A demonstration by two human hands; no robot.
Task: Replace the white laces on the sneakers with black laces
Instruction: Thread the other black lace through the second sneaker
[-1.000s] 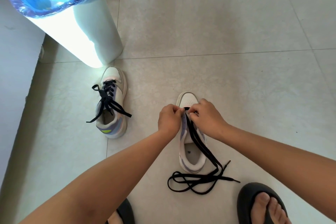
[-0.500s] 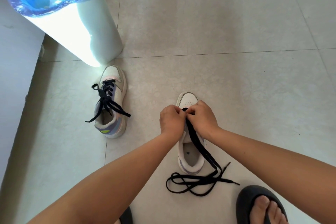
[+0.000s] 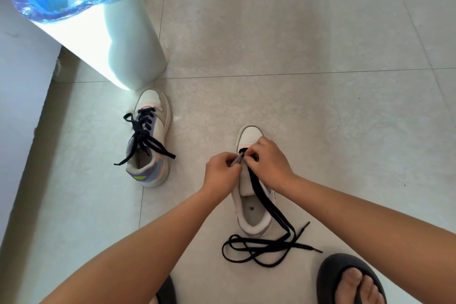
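Threading the black lace through the second sneaker, low at the toe end.

The laced sneaker [image 3: 150, 140] lies left, near the bin [image 3: 81, 20], black lace tied loosely; to its right the left hand [image 3: 222, 173] pinches the eyelet flap of the unlaced sneaker [image 3: 251, 210] on the tiled floor [image 3: 320, 81], and the right hand [image 3: 267, 163], touching it, pinches the black lace [image 3: 269, 207] at the lowest eyelets; the hands are close together. The lace could twist flat-side-under or pull through unevenly, since most of it lies in tangled loops behind the heel, near the sandal [image 3: 350, 279]; a snagged loop might drag the light shoe. The shoe is white, tongue up, no white lace visible.
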